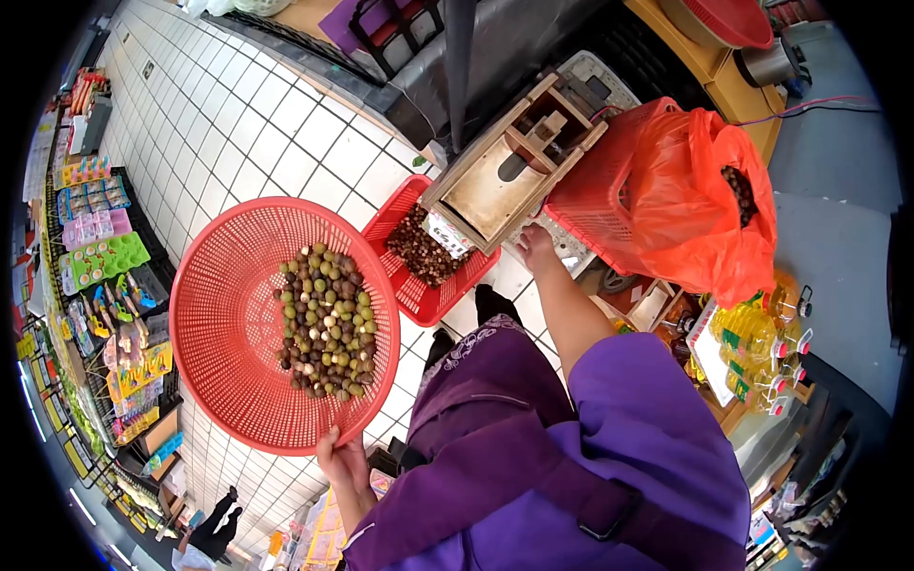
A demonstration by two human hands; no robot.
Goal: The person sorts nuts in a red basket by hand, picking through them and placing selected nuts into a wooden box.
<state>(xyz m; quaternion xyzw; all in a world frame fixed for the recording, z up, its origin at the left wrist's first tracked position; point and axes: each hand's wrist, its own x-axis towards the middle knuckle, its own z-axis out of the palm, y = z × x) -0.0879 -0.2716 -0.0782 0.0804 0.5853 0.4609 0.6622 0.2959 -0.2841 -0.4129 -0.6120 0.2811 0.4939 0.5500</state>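
My left hand point(345, 462) grips the near rim of a large round red plastic basket point(228, 314). Green, brown and a few pale nuts point(328, 324) lie heaped on the basket's right side. Beside a wooden machine point(500, 181) with an open tray top, my right hand point(536, 246) reaches out near its lower right corner; whether its fingers touch anything is unclear. Under the machine's lower end sits a red rectangular basket point(417, 303) holding many small brown nuts point(424, 249).
An orange-red plastic bag point(700, 200) rests over a red crate point(595, 195) to the right. Yellow oil bottles point(747, 333) stand below it. Shelves of packaged goods point(105, 257) line the left. Another person's dark-clad legs point(221, 528) show at the lower left.
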